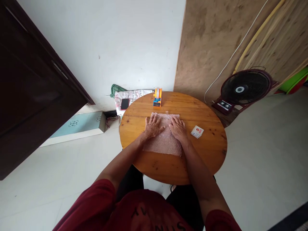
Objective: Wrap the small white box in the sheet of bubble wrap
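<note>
A sheet of pinkish, see-through bubble wrap [165, 142] lies flat on the round wooden table [158, 165] in front of me. My left hand [153, 126] rests flat on its upper left part, fingers spread. On the upper right part lies my right hand [178, 128], palm down with fingers apart. Neither hand grips anything. A small white box [197, 131] with red print sits to the right of my right hand. Beyond the sheet, near the far edge, stands an orange and blue tape dispenser [157, 98] with a roll of clear tape.
Behind the table's far left edge, a phone [125, 104] lies on a printed white sack [137, 94]. A dark red fan [240, 89] stands at the right. At the left are a dark door [36, 73] and a low pale-blue box [77, 124] on the floor.
</note>
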A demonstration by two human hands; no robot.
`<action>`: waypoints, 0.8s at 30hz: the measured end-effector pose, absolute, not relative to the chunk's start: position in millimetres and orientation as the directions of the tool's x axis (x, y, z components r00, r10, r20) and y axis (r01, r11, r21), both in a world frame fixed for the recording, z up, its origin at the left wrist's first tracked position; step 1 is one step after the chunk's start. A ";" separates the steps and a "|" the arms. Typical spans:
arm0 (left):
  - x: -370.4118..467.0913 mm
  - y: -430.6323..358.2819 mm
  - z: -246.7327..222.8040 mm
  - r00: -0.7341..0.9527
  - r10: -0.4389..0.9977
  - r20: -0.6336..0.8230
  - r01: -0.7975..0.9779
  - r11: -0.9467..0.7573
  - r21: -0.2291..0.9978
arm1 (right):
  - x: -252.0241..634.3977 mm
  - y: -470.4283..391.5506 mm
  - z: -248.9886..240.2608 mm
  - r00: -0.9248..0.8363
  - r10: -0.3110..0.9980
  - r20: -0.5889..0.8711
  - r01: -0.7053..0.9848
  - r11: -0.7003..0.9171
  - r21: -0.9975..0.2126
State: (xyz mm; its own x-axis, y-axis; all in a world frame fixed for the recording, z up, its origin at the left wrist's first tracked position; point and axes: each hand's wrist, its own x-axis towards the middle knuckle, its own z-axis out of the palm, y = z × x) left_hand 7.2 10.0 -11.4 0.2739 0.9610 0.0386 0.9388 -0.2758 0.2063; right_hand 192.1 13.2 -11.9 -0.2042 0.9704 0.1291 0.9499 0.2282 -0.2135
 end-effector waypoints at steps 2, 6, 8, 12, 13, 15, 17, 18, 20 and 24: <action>-2.6 9.1 -14.2 0.220 0.974 0.051 0.957 -0.225 0.184 | 191.7 12.8 -12.4 -0.197 0.971 0.134 0.953 0.222 -0.209; -10.1 6.1 -16.3 0.178 0.980 0.093 0.969 -0.191 0.157 | 191.3 13.5 -16.5 -0.141 0.979 0.146 0.964 0.169 -0.204; -9.2 5.3 -16.9 0.164 0.981 0.100 0.970 -0.179 0.163 | 191.2 14.1 -18.5 -0.123 0.981 0.148 0.969 0.151 -0.194; -7.5 5.4 -17.3 0.152 0.983 0.104 0.967 -0.169 0.192 | 192.2 15.3 -20.2 -0.125 0.985 0.121 0.974 0.145 -0.173; -7.6 5.5 -17.1 0.155 0.983 0.103 0.965 -0.173 0.197 | 192.7 15.7 -20.5 -0.128 0.985 0.114 0.975 0.146 -0.169; -7.9 5.5 -16.4 0.161 0.983 0.092 0.963 -0.177 0.204 | 193.6 16.5 -21.1 -0.132 0.985 0.109 0.975 0.149 -0.163; -7.8 5.4 -15.5 0.158 0.984 0.078 0.963 -0.172 0.209 | 194.1 17.1 -22.2 -0.134 0.985 0.113 0.975 0.151 -0.161; -7.5 5.4 -15.1 0.153 0.986 0.072 0.963 -0.165 0.213 | 194.3 17.2 -22.7 -0.135 0.984 0.118 0.975 0.154 -0.163; -6.9 5.7 -14.5 0.138 0.988 0.065 0.964 -0.149 0.220 | 194.3 17.3 -23.7 -0.137 0.982 0.131 0.973 0.158 -0.168; -8.0 7.0 -13.7 0.129 0.990 0.053 0.963 -0.138 0.233 | 193.8 16.6 -23.8 -0.132 0.982 0.138 0.974 0.154 -0.165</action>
